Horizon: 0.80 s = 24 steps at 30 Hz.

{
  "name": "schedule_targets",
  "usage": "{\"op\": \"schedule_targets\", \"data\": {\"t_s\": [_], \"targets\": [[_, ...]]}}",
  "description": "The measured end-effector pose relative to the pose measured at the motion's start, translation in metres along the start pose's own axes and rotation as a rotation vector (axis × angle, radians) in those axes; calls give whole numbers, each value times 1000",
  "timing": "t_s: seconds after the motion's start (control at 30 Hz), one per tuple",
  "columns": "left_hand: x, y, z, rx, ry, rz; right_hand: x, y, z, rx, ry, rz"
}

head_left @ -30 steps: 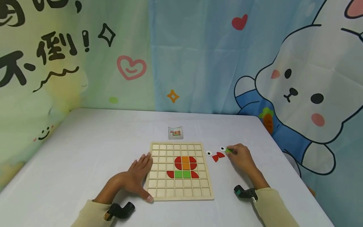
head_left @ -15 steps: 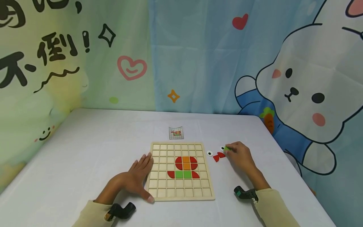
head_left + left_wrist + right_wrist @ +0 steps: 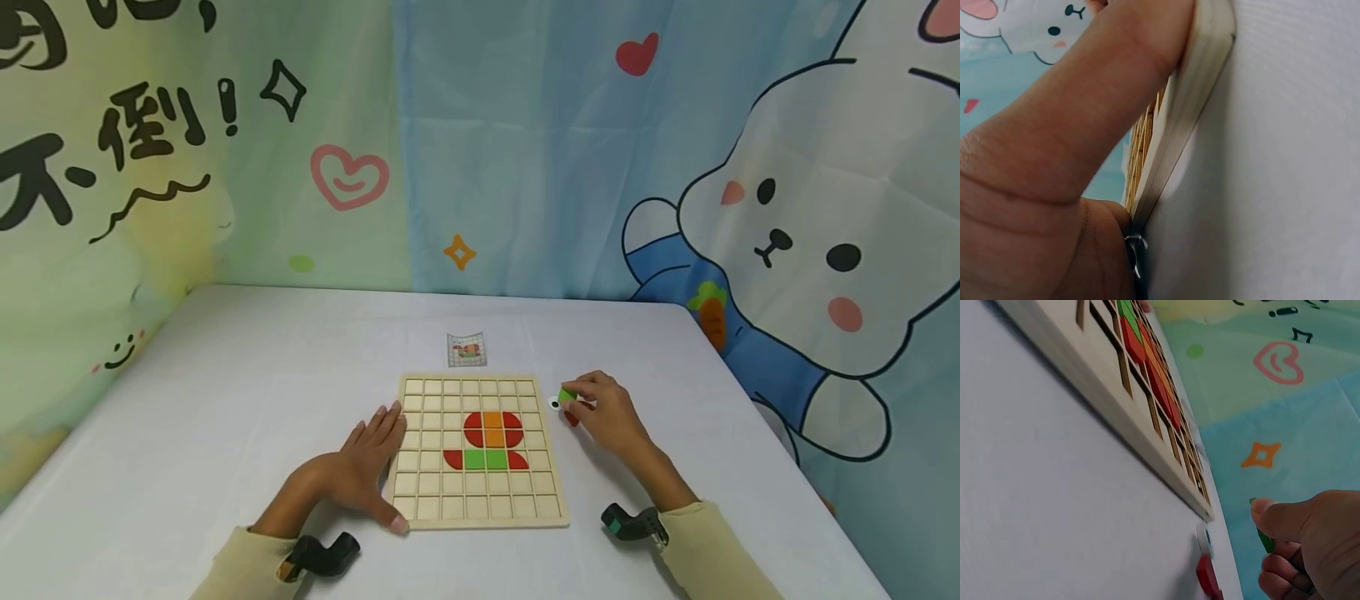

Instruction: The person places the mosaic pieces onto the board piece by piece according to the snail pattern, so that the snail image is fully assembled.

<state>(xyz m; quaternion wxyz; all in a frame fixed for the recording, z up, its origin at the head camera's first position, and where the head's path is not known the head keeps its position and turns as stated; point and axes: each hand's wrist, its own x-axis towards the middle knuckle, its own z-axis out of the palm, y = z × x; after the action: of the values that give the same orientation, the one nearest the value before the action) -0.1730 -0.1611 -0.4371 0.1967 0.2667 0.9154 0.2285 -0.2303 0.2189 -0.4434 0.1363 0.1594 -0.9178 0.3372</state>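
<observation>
A wooden grid board (image 3: 480, 527) lies on the white table. Set in its cells are orange squares (image 3: 492, 429) flanked by red rounded pieces (image 3: 513, 429), and below them a row of green squares (image 3: 484, 459) with red ends. My left hand (image 3: 352, 475) rests along the board's left edge, fingers spread; its thumb (image 3: 1104, 87) lies against the edge in the left wrist view. My right hand (image 3: 611, 417) pinches a green piece (image 3: 1265, 540) between thumb and fingers, right of the board. Below it are a white eye piece (image 3: 554, 403) and red pieces (image 3: 1208, 575), partly covered.
A small picture card (image 3: 467, 350) with a coloured grid pattern lies behind the board. Black wrist cameras (image 3: 324, 556) sit at both sleeves. A printed cloth backdrop (image 3: 517, 167) hangs behind the table.
My right hand has lifted the green piece and moved left with it, over the red pieces. The second eye piece is now hidden by this hand. My left hand stays in place.
</observation>
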Motion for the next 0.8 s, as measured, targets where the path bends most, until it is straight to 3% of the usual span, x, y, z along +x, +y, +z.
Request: {"op": "schedule_targets", "data": {"t_s": [0.17,0.57,0.8], "targets": [[-1,-1,0,-13,5,18,0,-18,10,30,-48,-64],[-1,1,0,-1,1,25,1,-59,42,93,-177,-80],[1,2,0,16,8,2,1,-72,57,142,-267,-171]]}}
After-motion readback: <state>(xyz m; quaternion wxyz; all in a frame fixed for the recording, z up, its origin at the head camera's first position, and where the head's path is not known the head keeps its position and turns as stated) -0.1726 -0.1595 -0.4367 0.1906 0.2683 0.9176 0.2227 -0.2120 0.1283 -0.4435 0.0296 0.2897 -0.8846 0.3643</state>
